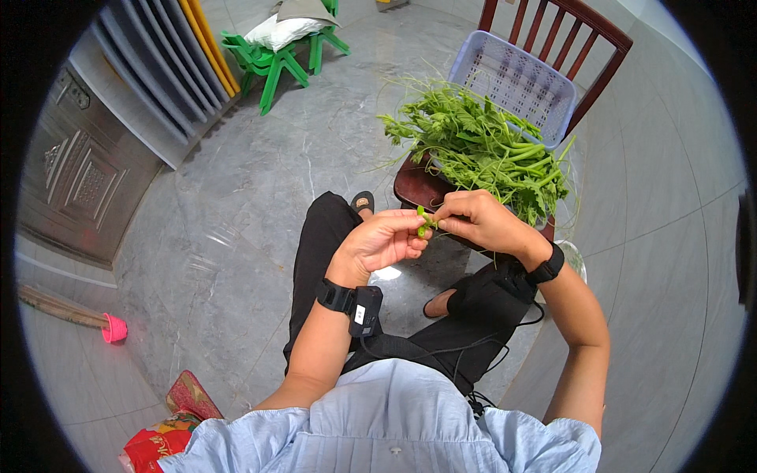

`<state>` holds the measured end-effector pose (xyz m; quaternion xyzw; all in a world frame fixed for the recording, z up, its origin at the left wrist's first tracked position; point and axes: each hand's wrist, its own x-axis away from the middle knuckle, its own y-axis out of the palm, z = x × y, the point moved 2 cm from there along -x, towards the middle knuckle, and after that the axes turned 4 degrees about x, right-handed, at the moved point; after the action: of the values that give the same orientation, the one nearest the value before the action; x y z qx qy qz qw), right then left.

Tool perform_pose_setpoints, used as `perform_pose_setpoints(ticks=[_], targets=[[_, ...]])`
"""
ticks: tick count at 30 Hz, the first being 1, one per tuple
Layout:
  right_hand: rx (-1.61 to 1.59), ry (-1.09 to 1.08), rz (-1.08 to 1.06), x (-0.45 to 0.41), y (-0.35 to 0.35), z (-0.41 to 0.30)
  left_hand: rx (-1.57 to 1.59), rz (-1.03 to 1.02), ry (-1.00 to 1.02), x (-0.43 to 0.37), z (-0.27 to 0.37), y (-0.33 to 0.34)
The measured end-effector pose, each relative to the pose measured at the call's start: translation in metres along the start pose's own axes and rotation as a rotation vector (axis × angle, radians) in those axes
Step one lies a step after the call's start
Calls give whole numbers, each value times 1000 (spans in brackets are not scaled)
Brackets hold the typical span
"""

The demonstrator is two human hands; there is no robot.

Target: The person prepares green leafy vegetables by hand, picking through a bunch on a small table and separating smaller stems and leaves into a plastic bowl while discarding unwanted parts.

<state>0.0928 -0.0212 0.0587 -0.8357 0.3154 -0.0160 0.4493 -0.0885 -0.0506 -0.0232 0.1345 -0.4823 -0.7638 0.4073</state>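
Observation:
In the middle of the head view, my left hand holds a short green stem piece between thumb and fingers. My right hand meets it from the right, with thumb and forefinger pinched on a thin part of the same stem. Just beyond my right hand, a large heap of leafy green vine shoots with curly tendrils lies on the seat of a dark red wooden chair. Behind the heap, a light purple plastic basket is tilted against the chair's back; some stems overlap its near edge.
Green plastic stools with a white bag on top stand at the upper left. A pink container is at the left, a red bag at the lower left. Black cables lie across my lap.

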Motion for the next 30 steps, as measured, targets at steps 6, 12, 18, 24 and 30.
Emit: perform_pose_setpoints(ticks=[6, 12, 18, 24, 30], targets=[[57, 37, 77, 3, -6, 1, -5, 72, 74, -3, 1, -6], [51, 46, 94, 6, -8, 2, -39, 115, 176, 0, 6, 4], [-55, 138, 63, 7, -5, 2, -90, 156, 256, 4, 6, 30], [-65, 162, 98, 6, 3, 0, -214, 111, 304, -5, 1, 27], [122, 60, 289, 4, 11, -2, -191, 188, 403, -6, -1, 25]])
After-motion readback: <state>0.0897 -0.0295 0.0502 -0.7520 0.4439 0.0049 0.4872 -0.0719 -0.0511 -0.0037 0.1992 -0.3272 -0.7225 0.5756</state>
